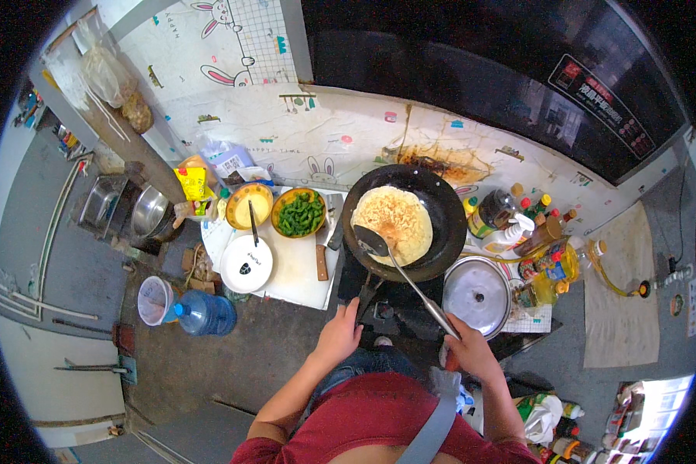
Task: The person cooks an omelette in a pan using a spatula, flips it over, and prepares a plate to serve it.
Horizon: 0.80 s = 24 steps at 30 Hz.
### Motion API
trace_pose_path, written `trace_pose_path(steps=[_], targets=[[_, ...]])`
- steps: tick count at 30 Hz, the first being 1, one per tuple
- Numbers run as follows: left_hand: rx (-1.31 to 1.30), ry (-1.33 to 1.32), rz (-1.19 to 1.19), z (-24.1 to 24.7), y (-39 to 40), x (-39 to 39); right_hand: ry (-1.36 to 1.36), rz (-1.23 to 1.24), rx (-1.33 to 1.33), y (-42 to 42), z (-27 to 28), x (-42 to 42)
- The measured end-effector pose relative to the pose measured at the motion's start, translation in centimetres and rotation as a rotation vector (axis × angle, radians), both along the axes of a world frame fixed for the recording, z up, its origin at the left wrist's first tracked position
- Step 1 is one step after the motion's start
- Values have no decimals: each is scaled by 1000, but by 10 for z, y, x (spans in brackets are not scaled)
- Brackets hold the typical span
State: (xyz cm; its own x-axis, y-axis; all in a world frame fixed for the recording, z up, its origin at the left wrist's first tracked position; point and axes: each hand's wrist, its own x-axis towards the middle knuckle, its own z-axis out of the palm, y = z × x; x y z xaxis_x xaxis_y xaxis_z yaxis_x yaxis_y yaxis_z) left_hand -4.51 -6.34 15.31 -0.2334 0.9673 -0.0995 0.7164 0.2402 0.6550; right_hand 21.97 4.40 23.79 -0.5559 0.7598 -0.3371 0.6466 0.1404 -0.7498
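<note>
My left hand (339,333) grips the dark handle (369,291) of a black wok (448,220). A round, browned egg pancake (409,217) lies in the wok, towards its left side. In my right hand (468,347) is the long handle of a metal spatula (420,293). Its dark blade (371,239) rests against the lower left part of the pancake; whether it reaches underneath I cannot tell. Right of the wok's lower edge sits a round metal lid (477,290) with a dark knob.
Left of the wok, a white cutting board (293,264) bears a cleaver (323,255). Nearby stand a bowl of green peppers (299,213), a bowl of yellow liquid (245,211) and a white plate (246,264) with chopsticks (253,223) across its rim. Several bottles (533,232) crowd the right side.
</note>
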Motion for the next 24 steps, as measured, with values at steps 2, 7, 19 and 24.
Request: trace_pose_path(steps=[2, 7, 19, 24], targets=[[21, 10, 5, -1, -1, 0, -6, 4, 22, -1, 2, -4], [-54, -9, -11, 2, 1, -1, 18, 26, 161, 1, -5, -7], [-74, -29, 3, 3, 2, -1, -402, 21, 623, 4, -12, -6], [-52, -19, -5, 3, 1, 0, -353, 25, 605, 5, -21, -8]])
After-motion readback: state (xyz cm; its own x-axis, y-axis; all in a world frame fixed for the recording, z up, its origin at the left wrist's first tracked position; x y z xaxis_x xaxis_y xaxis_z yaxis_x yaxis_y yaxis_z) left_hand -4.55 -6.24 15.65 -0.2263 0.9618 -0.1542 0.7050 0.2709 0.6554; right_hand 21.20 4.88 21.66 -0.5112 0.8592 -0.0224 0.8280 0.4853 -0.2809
